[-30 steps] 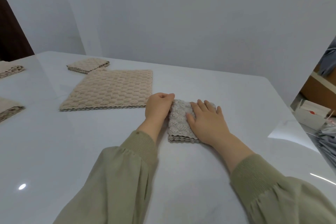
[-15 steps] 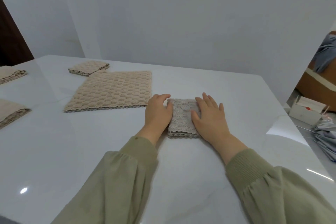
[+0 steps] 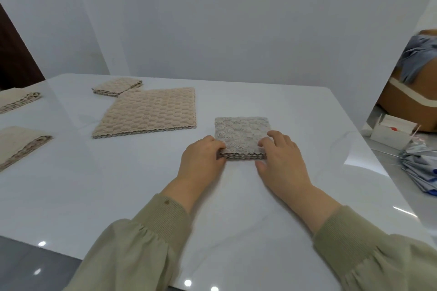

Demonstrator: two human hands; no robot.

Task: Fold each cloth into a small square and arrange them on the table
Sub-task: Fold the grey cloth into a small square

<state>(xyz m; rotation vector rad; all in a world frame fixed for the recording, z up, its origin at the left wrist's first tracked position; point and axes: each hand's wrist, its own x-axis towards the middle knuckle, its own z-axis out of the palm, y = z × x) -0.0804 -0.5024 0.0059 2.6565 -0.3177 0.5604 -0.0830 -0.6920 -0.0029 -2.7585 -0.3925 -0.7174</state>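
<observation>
Grey cloth [image 3: 241, 133] sits as a small, thick folded pad on the white table [image 3: 260, 208], right of centre, near the large beige cloth [image 3: 149, 112] that lies flat to its left, with a gap between them. I have both hands on its near edge, where the stacked layers show. My left hand [image 3: 201, 160] has its fingers curled in against the near-left corner and seems to pinch the layers. My right hand [image 3: 281, 160] has bent fingers on top of the near-right corner and its thumb low by the edge, so it looks like a light pinch too.

I read this as squaring up the finished fold. To do it well I would keep both corners held evenly, nudge the layers until the near edge lines up flush, then press flat so the thick pile does not spring open. Letting go of one side first could let the top layer creep.

A folded beige square [image 3: 115, 86] lies just beyond the flat cloth, and two more folded beige cloths [image 3: 19, 99] [image 3: 21, 144] sit at the far left.
</observation>
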